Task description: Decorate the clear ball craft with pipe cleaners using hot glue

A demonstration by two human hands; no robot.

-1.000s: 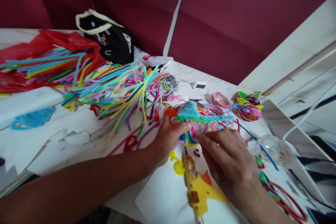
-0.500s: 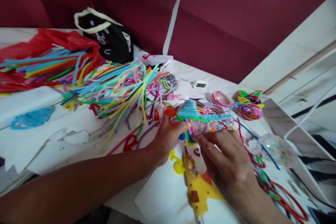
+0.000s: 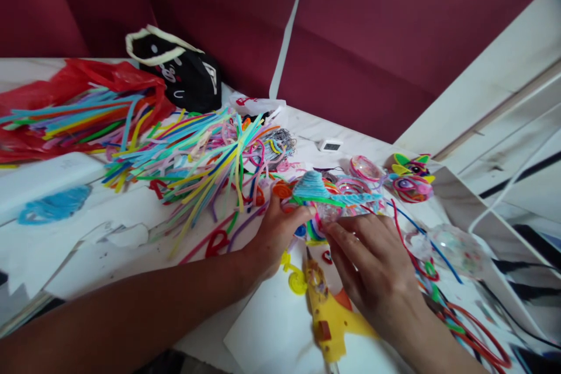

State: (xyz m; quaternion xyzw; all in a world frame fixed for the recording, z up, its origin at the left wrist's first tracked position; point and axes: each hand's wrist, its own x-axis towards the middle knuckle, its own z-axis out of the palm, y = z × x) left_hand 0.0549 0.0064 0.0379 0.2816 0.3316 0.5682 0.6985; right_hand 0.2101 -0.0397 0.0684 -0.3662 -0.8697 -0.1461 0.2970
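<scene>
Between my hands is a pipe-cleaner craft [image 3: 313, 187] with a light blue ribbed top, a green edge and a light blue strip running right. My left hand [image 3: 280, 228] is closed on its left side, thumb across the front. My right hand [image 3: 372, 257] has its fingers curled at the lower edge, index fingertip and thumb pressed at the pink and clear part; the exact grip is hidden. Below the craft lies a yellow glue gun [image 3: 328, 321], nozzle pointing up toward it. A yellow spiral piece [image 3: 298, 282] lies just left of the nozzle.
Loose pipe cleaners [image 3: 193, 158] are heaped at left, beside a red plastic bag [image 3: 127, 79] of more. A black bag [image 3: 193, 82] stands behind. At right are a clear ball [image 3: 460, 248], red-handled scissors [image 3: 482, 333] and a small finished figure [image 3: 412, 172]. White sheets [image 3: 272, 327] lie in front.
The view has shifted slightly. Both hands keep nearly the same hold on the craft, and the glue gun lies where it was.
</scene>
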